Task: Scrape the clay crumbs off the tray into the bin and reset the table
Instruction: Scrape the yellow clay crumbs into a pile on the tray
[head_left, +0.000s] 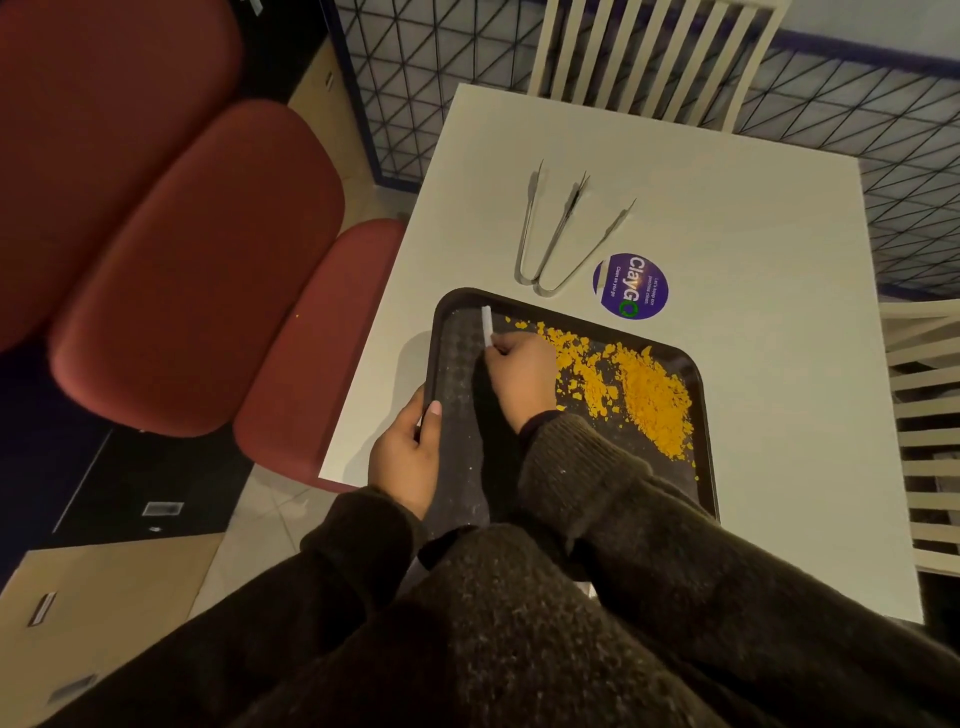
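Observation:
A dark tray (457, 332) lies on the white table (753, 312). Orange clay crumbs (644, 395) are heaped over its right half, with thinner scatter toward the far rim. My right hand (522, 376) is shut on a white scraper (487, 323), which stands on edge on the tray's far left part, just left of the crumbs. My left hand (408, 452) grips the tray's left rim, thumb over the edge. The left strip of the tray is bare apart from faint dust. No bin is in view.
Two metal tongs (550, 234) lie on the table beyond the tray, next to a round purple sticker (630, 286). White slatted chairs stand at the far side (649, 57) and the right (924, 441). Red cushioned seats (197, 270) line the left.

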